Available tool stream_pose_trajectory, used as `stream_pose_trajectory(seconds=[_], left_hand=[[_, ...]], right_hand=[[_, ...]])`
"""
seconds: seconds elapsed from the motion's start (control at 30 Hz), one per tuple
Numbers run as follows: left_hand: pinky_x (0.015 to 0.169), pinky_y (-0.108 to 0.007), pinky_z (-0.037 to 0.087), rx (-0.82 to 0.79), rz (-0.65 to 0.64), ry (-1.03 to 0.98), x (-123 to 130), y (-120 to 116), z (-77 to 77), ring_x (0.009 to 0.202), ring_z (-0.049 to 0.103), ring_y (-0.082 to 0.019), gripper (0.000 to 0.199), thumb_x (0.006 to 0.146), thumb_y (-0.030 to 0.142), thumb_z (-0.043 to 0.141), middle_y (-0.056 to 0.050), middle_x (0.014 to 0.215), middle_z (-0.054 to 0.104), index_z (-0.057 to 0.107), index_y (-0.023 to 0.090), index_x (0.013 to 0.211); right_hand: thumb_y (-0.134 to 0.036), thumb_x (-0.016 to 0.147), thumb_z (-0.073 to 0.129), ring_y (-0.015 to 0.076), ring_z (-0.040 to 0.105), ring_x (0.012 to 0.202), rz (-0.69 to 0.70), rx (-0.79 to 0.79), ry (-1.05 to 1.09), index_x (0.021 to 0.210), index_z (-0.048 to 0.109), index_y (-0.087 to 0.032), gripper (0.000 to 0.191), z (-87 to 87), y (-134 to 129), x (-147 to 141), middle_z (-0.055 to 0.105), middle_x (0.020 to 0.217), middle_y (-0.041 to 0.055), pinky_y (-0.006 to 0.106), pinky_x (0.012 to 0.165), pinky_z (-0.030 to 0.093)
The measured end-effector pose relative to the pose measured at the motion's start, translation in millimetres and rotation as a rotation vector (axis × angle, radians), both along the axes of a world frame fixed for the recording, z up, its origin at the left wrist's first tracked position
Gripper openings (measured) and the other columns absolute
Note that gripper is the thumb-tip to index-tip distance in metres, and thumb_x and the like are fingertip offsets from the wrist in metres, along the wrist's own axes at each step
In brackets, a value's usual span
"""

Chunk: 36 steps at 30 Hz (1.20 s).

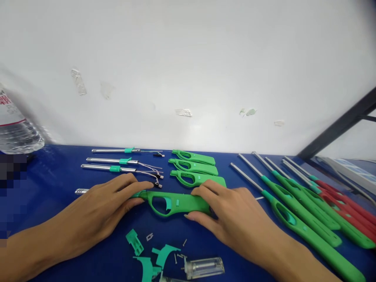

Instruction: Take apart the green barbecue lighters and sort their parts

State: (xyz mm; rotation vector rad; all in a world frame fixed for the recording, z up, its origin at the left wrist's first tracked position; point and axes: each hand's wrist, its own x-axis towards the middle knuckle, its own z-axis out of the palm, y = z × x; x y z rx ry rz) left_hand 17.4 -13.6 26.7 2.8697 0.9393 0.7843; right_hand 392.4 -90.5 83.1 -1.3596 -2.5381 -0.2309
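Observation:
A green long-nosed lighter (185, 203) lies level before me on the blue tabletop, with a teal trigger inside its finger loop. My left hand (108, 207) is closed around its neck, covering most of the metal tube, whose tip (81, 191) shows past the knuckles. My right hand (223, 207) pinches the handle's rear end between thumb and fingers. Just beyond the lighter are several green handle halves (198, 179) and metal tubes with wires (108, 167). Nearer to me lie teal plastic parts (166, 254), small screws (184, 243) and a clear fuel tank (205, 268).
At the right, several green lighters (311, 243) and red lighters (352, 203) lie slanted side by side. A water bottle (17, 129) stands at the far left. The white wall (188, 70) closes off the back, and a dark metal bar (337, 125) slopes at the right.

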Motion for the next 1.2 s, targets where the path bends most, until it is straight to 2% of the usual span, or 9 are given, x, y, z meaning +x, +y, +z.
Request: stream_pose_trajectory(seconds=[0.13,0.23,0.37,0.57,0.7,0.87,0.97,1.07,1.2], left_hand=[[0.102,-0.028,0.076,-0.025,-0.024,0.004,0,2,1.4,0.120,0.092,-0.022,0.040,0.141,0.053,0.052,-0.003,0.139,0.089,0.077,0.041,0.169],[0.104,-0.028,0.076,-0.010,-0.006,-0.011,0,2,1.6,0.120,0.091,-0.021,0.038,0.140,0.055,0.055,-0.004,0.141,0.085,0.079,0.040,0.165],[0.112,-0.024,0.073,0.050,-0.044,-0.028,6,-1,4.3,0.119,0.089,-0.016,0.029,0.140,0.044,0.054,-0.002,0.139,0.081,0.081,0.036,0.151],[0.111,-0.026,0.075,0.180,-0.063,-0.074,13,-5,11.2,0.109,0.090,-0.017,0.034,0.140,0.047,0.054,-0.002,0.128,0.088,0.085,0.033,0.142],[0.113,-0.022,0.073,0.166,-0.082,-0.032,14,-3,14.6,0.120,0.090,-0.017,0.034,0.141,0.044,0.052,-0.001,0.134,0.086,0.084,0.033,0.145],[0.113,-0.016,0.069,0.082,-0.114,-0.056,13,-4,16.1,0.116,0.090,-0.011,0.029,0.142,0.043,0.051,0.003,0.131,0.084,0.079,0.034,0.143],[0.102,-0.017,0.069,0.000,-0.109,-0.009,9,-4,14.0,0.113,0.091,-0.011,0.028,0.142,0.043,0.048,0.004,0.134,0.083,0.075,0.035,0.147],[0.086,-0.022,0.066,-0.045,-0.083,0.004,6,-3,11.5,0.102,0.089,-0.011,0.025,0.142,0.043,0.050,0.005,0.130,0.083,0.074,0.035,0.144],[0.082,-0.026,0.063,-0.092,-0.065,-0.026,3,-3,10.3,0.093,0.086,-0.013,0.020,0.140,0.041,0.054,0.005,0.122,0.083,0.072,0.034,0.140]], right_hand=[[-0.054,0.119,0.101,0.0315,0.090,0.072,-0.014,-0.073,-0.029,0.126,0.093,-0.023,0.033,0.2,1,-1,0.094,0.116,0.0037,0.041,0.056,0.035],[-0.054,0.120,0.100,0.0307,0.090,0.073,-0.016,-0.098,-0.046,0.127,0.093,-0.024,0.031,-1.5,2,-4,0.093,0.114,0.0035,0.040,0.057,0.032],[-0.052,0.121,0.099,0.0315,0.090,0.075,-0.001,-0.097,-0.039,0.127,0.094,-0.023,0.030,-3.4,1,-6,0.093,0.113,0.0034,0.040,0.057,0.031],[-0.053,0.123,0.096,0.0283,0.089,0.075,0.023,-0.105,-0.055,0.127,0.094,-0.022,0.031,-3.6,-1,-6,0.092,0.110,0.0031,0.040,0.057,0.029],[-0.053,0.124,0.095,0.0278,0.089,0.076,0.013,-0.113,-0.075,0.130,0.094,-0.021,0.032,-3.6,0,-6,0.093,0.112,0.0037,0.040,0.057,0.030],[-0.050,0.124,0.096,0.0294,0.090,0.076,0.017,-0.113,-0.063,0.131,0.093,-0.022,0.029,-3.5,0,-6,0.092,0.112,0.0030,0.041,0.057,0.030],[-0.049,0.123,0.097,0.0301,0.089,0.076,0.013,-0.108,-0.066,0.132,0.093,-0.022,0.029,-1.9,-1,-6,0.092,0.112,0.0033,0.041,0.057,0.030],[-0.049,0.123,0.096,0.0313,0.090,0.078,0.007,-0.140,-0.076,0.132,0.093,-0.022,0.029,0.9,-2,-7,0.092,0.113,0.0041,0.041,0.058,0.030],[-0.048,0.125,0.094,0.0324,0.091,0.078,-0.013,-0.181,-0.086,0.133,0.093,-0.022,0.028,4.3,-1,-11,0.092,0.113,0.0043,0.042,0.058,0.030]])
